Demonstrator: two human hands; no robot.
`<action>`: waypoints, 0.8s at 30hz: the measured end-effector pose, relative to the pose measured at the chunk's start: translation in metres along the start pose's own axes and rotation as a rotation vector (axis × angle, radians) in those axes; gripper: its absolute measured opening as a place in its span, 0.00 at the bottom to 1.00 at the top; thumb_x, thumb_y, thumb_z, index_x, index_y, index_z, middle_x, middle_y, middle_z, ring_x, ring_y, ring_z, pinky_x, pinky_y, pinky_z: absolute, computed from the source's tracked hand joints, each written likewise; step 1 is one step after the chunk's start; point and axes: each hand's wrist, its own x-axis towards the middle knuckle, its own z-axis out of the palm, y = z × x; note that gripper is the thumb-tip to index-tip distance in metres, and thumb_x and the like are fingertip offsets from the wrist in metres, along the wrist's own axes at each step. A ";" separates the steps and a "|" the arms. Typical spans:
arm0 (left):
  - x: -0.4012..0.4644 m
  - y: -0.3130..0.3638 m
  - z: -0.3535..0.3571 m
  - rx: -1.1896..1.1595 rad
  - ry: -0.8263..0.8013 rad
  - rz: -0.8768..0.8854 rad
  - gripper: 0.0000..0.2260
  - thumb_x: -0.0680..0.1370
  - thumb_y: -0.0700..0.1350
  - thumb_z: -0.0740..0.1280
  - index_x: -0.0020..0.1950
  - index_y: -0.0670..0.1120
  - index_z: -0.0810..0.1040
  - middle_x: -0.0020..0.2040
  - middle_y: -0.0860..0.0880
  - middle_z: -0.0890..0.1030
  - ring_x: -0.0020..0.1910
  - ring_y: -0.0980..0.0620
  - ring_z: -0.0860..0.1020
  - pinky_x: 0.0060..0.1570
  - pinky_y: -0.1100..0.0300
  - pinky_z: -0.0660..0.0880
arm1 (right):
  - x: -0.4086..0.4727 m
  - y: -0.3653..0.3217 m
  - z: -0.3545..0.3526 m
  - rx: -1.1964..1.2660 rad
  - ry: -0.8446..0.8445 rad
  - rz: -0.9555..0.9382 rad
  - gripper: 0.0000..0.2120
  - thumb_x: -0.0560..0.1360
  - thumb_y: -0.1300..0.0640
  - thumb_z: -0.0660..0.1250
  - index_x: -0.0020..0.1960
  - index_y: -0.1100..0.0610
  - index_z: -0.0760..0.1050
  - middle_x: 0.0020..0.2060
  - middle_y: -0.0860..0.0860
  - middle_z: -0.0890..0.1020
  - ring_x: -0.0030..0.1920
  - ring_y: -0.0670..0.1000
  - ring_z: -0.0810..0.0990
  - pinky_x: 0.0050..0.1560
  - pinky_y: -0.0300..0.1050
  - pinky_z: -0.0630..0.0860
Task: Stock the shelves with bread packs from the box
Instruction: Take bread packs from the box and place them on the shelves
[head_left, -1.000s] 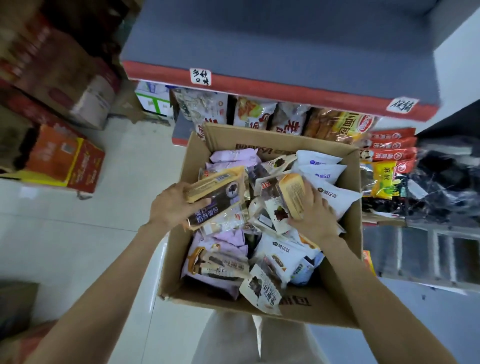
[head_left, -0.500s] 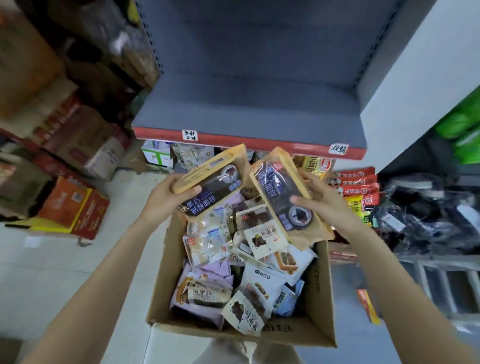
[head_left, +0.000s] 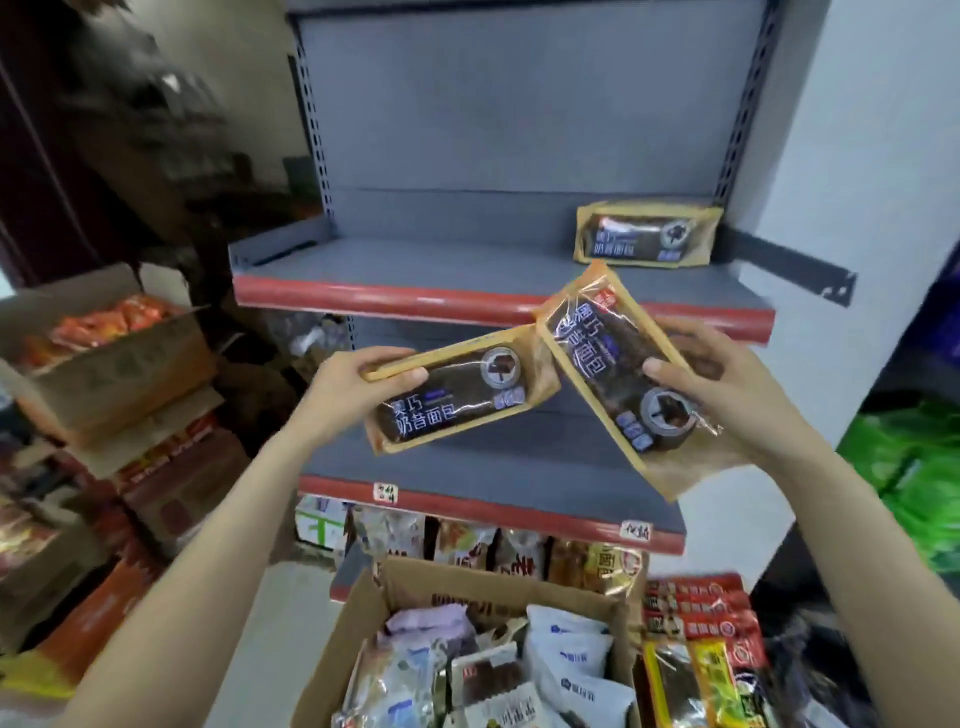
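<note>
Glossy tan-and-brown plastic bread packs look light, soft and crushable, likely slippery, so their stiffer long edges seem the best hold. Left hand (head_left: 358, 384) pinches the left pack (head_left: 457, 397) by its upper edge at centre frame; right hand (head_left: 727, 389) grips the tilted right pack (head_left: 618, 374). A third matching pack (head_left: 647, 235) stands on the grey upper shelf (head_left: 415, 265); the cardboard box (head_left: 363, 623) sits at bottom centre.

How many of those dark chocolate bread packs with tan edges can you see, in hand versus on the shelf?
Held in the left hand: 1 dark chocolate bread pack with tan edges
Held in the right hand: 1
Standing on the grey upper shelf: 1
Total: 3
</note>
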 end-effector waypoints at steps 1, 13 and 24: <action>0.008 0.013 -0.006 0.006 0.013 0.032 0.15 0.64 0.63 0.75 0.46 0.62 0.78 0.37 0.70 0.81 0.37 0.67 0.80 0.36 0.69 0.75 | 0.010 -0.009 -0.008 0.007 0.029 -0.039 0.16 0.71 0.57 0.71 0.57 0.46 0.76 0.50 0.44 0.83 0.48 0.43 0.82 0.47 0.33 0.77; 0.113 0.108 -0.043 0.063 0.159 0.272 0.24 0.62 0.65 0.73 0.55 0.58 0.79 0.48 0.58 0.82 0.44 0.66 0.80 0.41 0.72 0.75 | 0.195 -0.063 -0.083 -0.835 0.155 -0.472 0.21 0.74 0.54 0.69 0.66 0.52 0.71 0.62 0.52 0.78 0.61 0.55 0.75 0.60 0.50 0.69; 0.172 0.106 0.007 0.112 0.052 0.225 0.34 0.58 0.70 0.68 0.59 0.55 0.79 0.52 0.53 0.83 0.52 0.55 0.80 0.57 0.55 0.76 | 0.258 0.042 -0.092 -1.166 -0.023 -0.270 0.18 0.72 0.56 0.69 0.61 0.50 0.76 0.55 0.53 0.80 0.59 0.58 0.74 0.58 0.52 0.69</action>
